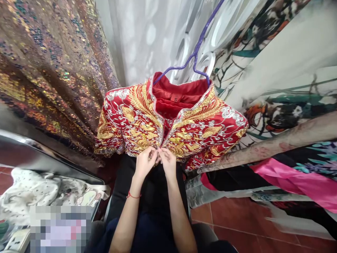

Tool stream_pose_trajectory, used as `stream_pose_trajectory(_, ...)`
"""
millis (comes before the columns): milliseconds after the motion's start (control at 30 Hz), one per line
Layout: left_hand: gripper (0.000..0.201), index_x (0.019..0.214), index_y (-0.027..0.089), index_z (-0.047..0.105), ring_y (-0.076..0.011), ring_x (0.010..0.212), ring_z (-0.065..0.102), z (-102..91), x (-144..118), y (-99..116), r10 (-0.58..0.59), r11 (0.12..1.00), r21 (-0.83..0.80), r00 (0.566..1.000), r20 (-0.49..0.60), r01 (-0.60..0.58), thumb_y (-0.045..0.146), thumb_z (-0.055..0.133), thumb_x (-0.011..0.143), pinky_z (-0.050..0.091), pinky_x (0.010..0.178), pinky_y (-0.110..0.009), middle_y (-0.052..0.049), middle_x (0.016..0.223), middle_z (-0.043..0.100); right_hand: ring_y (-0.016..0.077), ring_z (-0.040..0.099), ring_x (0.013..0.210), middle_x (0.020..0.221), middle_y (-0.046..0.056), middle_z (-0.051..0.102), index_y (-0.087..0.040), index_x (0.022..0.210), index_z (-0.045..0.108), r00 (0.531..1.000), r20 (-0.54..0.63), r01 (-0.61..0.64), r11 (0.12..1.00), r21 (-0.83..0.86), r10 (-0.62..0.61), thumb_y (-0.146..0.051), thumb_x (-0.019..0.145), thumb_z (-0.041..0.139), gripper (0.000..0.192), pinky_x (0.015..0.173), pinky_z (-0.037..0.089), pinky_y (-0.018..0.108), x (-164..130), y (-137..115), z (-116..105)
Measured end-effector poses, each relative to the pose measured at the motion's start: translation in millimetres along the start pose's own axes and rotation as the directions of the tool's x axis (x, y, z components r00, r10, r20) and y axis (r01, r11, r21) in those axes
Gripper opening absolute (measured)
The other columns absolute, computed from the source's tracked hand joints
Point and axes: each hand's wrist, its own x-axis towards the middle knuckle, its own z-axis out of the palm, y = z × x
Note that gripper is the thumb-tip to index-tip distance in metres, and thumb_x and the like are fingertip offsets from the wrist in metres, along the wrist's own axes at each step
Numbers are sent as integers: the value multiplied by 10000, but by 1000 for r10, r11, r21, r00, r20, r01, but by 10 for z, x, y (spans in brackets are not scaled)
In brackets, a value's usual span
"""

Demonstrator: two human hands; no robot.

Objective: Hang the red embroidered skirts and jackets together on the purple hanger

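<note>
A red jacket (pixel 210 130) with gold and silver embroidery hangs in front of me on a purple hanger (pixel 196 52). Its stand-up collar gapes, and a size label (pixel 176 97) marked S shows inside. Both hands meet at the lower end of the front opening. My left hand (pixel 145 160), below a red string bracelet (pixel 133 195), pinches the jacket's front edge. Beside it, my right hand (pixel 167 160) pinches the other edge, fingertips almost touching the left ones. Whatever small fastening lies between the fingertips is hidden.
A sequined cloth (pixel 52 52) hangs at the left, and a flower-painted fabric (pixel 276 80) at the right. Pink satin (pixel 295 182) lies below it. At lower left is a spotted white cloth bag (pixel 34 189) near a blurred-out patch. Red floor tiles (pixel 237 218) show at lower right.
</note>
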Motion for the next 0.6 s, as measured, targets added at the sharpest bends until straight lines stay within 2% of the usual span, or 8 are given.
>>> stream_pose_trajectory(133, 253, 856, 218, 588, -142, 683, 618, -21, -6, 133, 2, 998, -67, 998, -67, -7, 416, 481, 972, 477, 701, -250, -15, 789, 668, 84, 489, 437, 569, -45, 582, -193, 815, 643, 1000, -22, 4, 999, 47, -3, -544, 812, 675, 352, 462, 426, 221, -76, -73, 82)
stream_pose_trajectory(267, 275, 795, 212, 574, -123, 642, 580, 11, -4, 173, 5, 995, -98, 994, -112, -16, 444, 554, 940, 461, 676, -234, 10, 721, 628, 80, 419, 408, 492, -72, 494, -211, 729, 582, 1000, -18, -19, 998, 57, 20, -561, 818, 648, 368, 454, 410, 229, -122, -32, 104)
stream_pose_trajectory(333, 333, 722, 206, 544, -111, 612, 546, 46, -3, 142, -14, 998, -62, 991, -131, 6, 469, 588, 921, 435, 656, -227, 27, 660, 586, 81, 399, 387, 468, -75, 476, -215, 714, 562, 999, -12, -49, 997, 57, 49, -570, 823, 620, 375, 431, 382, 230, -105, 44, 109)
stream_pose_trajectory(433, 417, 657, 199, 502, -98, 554, 504, 100, -5, 40, -108, 994, -22, 981, -161, 106, 513, 582, 919, 394, 605, -221, 41, 588, 543, 78, 381, 345, 429, -68, 466, -214, 664, 538, 993, 12, -120, 992, 50, 120, -560, 780, 622, 374, 383, 304, 227, -40, 222, 114)
stream_pose_trajectory(600, 434, 634, 198, 490, -93, 536, 487, 162, -33, -185, -175, 982, 43, 968, -178, 185, 534, 617, 877, 370, 587, -216, 48, 572, 528, 78, 408, 321, 395, -42, 491, -212, 575, 491, 967, 46, -251, 967, 44, 249, -520, 731, 627, 371, 375, 258, 215, 55, 528, 98)
